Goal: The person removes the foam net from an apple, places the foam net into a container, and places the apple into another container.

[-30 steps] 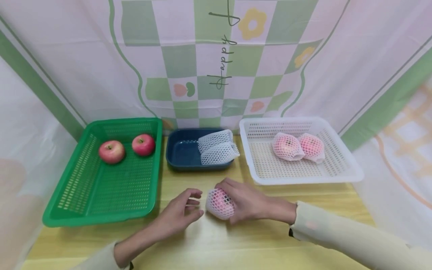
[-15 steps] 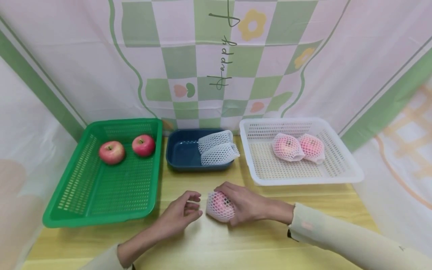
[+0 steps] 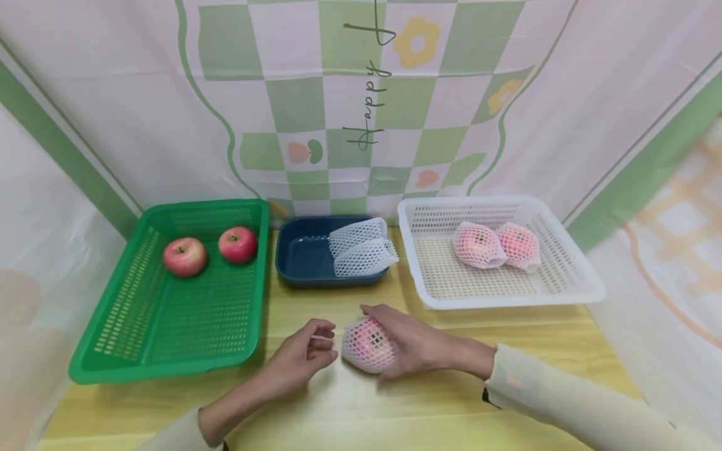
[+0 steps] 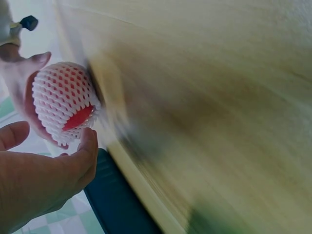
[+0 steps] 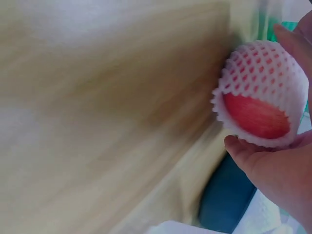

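Observation:
An apple in a white foam net (image 3: 366,346) is at the middle front of the table, gripped from its right side by my right hand (image 3: 416,341). In the right wrist view, thumb and fingers lie round the netted apple (image 5: 258,97), and a patch of red skin shows past the net's edge. My left hand (image 3: 298,356) is just left of the apple, fingers loosely bent and holding nothing; a small gap separates them in the head view. The left wrist view shows the netted apple (image 4: 66,97) beyond my left fingertips.
At left, a green basket (image 3: 163,369) holds two bare apples (image 3: 185,257). Spare foam nets (image 3: 363,249) lie in a dark blue tray (image 3: 301,280) at the back middle. A white basket (image 3: 507,300) at right holds two netted apples (image 3: 479,244). A patterned cloth hangs behind.
My right hand keeps its grip, and the netted apple has shifted slightly toward me and turned a little. The left hand has barely moved. The baskets' contents are unchanged.

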Demonstrator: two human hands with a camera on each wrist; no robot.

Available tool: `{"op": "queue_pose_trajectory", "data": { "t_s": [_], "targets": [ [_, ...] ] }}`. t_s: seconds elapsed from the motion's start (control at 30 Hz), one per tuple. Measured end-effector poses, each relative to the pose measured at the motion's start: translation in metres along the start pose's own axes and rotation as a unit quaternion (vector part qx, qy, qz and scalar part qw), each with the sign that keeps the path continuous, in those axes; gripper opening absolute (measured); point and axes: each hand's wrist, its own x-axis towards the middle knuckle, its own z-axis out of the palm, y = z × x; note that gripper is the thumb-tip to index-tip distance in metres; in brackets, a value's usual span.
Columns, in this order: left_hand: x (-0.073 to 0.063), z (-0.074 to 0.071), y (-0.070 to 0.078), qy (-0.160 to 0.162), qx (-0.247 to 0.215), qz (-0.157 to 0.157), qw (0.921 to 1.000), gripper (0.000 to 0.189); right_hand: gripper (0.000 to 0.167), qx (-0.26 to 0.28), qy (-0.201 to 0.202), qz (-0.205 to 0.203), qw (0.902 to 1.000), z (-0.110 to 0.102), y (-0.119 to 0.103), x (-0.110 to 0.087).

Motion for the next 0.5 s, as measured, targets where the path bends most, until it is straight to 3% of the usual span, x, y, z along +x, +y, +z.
{"op": "queue_pose_trajectory", "data": {
  "t_s": [0.3,0.5],
  "targets": [
    [0.003,0.001,-0.004,-0.006,-0.002,-0.008,0.9999,0.046,0.138,0.051,0.03,0.072,0.9956,0.01,0.006,-0.009],
    [0.005,0.001,-0.007,-0.005,-0.001,-0.009,0.9999,0.047,0.137,0.068,0.053,0.077,0.9933,0.019,0.007,-0.01]
  ]
}}
